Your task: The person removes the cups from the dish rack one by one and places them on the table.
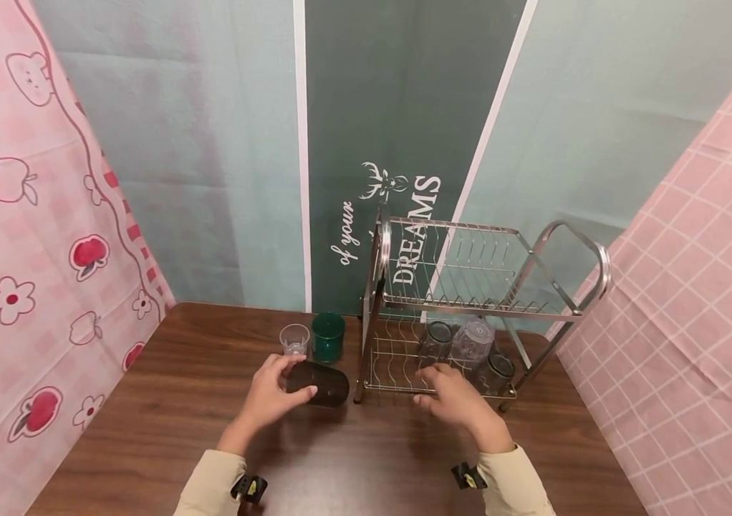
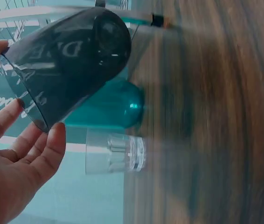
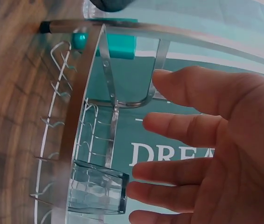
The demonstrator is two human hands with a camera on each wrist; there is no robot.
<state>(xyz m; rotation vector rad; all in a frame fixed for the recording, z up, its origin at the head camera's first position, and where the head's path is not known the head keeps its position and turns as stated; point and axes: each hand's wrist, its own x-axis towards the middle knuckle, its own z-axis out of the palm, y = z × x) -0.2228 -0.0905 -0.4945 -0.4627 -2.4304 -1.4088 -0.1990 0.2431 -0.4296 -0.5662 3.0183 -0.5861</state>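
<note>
My left hand [image 1: 276, 393] grips a dark grey drinking glass [image 1: 317, 384] by its rim, thumb on one side and fingers on the other. The glass lies tilted on its side in the air, its base pointing right toward the rack; its dark wall is see-through in the left wrist view. Behind it stand a small clear cup [image 1: 294, 340] and a green glass [image 1: 329, 337], side by side on the table. My right hand [image 1: 459, 401] hangs at the front of the metal dish rack [image 1: 405, 390], holding nothing, fingers spread loosely in the right wrist view.
On the rack's lower tier, toward the right, sit two dark glasses [image 1: 435, 340] and a clear glass [image 1: 473, 340]. The upper tier [image 1: 456, 266] is bare wire with slots. The wooden table [image 1: 166, 401] backs onto a printed curtain [image 1: 224, 179], with pink cloths at both sides.
</note>
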